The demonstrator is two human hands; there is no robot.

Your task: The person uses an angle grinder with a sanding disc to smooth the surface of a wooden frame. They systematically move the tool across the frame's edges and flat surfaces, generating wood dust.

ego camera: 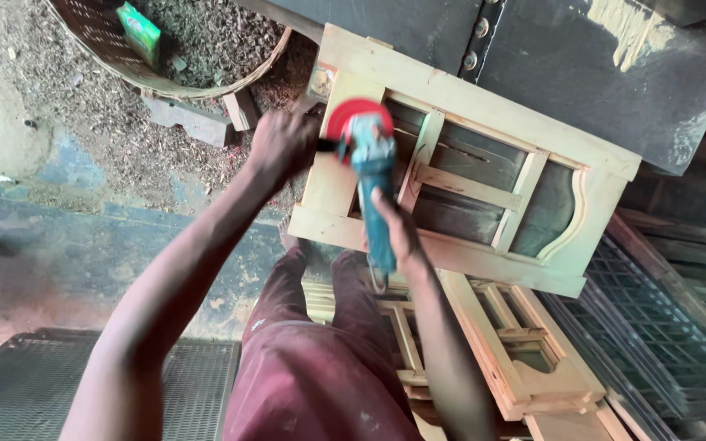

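**Both hands on the grinder**

Your hands grip one tool together. Your left hand (pixel 282 143) is closed around the side handle of the teal grinder (pixel 372 163), and your right hand (pixel 396 231) is wrapped around the rear of its body. Its red disc guard (pixel 351 113) sits just ahead of your left hand, pressed against the pale wooden frame (pixel 484 106). More frames (pixel 525 359) are stacked below your right forearm. Beyond your left hand, a woven basket (pixel 116 57) of sawdust holds a green box (pixel 139 31).

Side handle (pixel 324 145) inside left hand (pixel 283 143)
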